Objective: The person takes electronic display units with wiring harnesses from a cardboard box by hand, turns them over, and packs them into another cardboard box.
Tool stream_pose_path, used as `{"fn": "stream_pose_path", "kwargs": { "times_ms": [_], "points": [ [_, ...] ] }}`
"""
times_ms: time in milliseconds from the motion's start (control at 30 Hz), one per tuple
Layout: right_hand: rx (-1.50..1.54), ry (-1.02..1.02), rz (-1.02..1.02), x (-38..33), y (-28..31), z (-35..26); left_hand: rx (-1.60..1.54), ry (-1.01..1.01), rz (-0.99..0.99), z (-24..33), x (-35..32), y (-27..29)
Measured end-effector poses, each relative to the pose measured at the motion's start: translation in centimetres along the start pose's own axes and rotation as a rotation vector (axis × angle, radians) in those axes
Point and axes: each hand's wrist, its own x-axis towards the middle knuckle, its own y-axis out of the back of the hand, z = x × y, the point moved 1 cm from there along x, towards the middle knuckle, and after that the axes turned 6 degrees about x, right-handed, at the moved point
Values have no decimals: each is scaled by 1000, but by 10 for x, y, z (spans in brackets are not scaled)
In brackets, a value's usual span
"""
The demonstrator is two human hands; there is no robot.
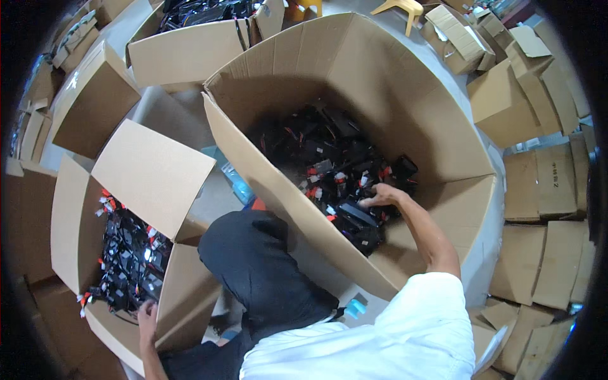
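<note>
My right hand (384,196) reaches down into the large cardboard box (437,82), fingers apart, right over a heap of black parts (335,145) with red and white connectors. Its fingertips are close to a black block-shaped part (360,214); whether they touch it I cannot tell. My left hand (147,318) is low in the smaller open box (73,221) on the left, at the near end of another pile of black parts (133,253) with cables and red and white plugs. Its fingers are bent together, and what they hold is hidden.
Between the two boxes is my bent knee (244,240) in dark trousers. A raised flap (155,171) of the left box leans toward the large one. Another carton (190,54) of black parts stands behind. Stacked cartons (538,183) line the right side; a yellow stool (402,7) is at the back.
</note>
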Motion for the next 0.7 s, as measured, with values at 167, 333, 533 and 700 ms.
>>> {"fn": "stream_pose_path", "kwargs": {
  "times_ms": [167, 333, 533, 700],
  "points": [
    [-88, -197, -87, -5, -9, 1, -23, 10, 15, 15, 14, -14],
    [-551, 237, 14, -27, -60, -58, -60, 31, 13, 7, 6, -11],
    [-591, 139, 554, -15, -140, -58, -66, -55, 80, -1, 10, -2],
    [-437, -92, 226, -38, -80, -39, -205, -12, 34, -7, 15, -7]
  ]
}}
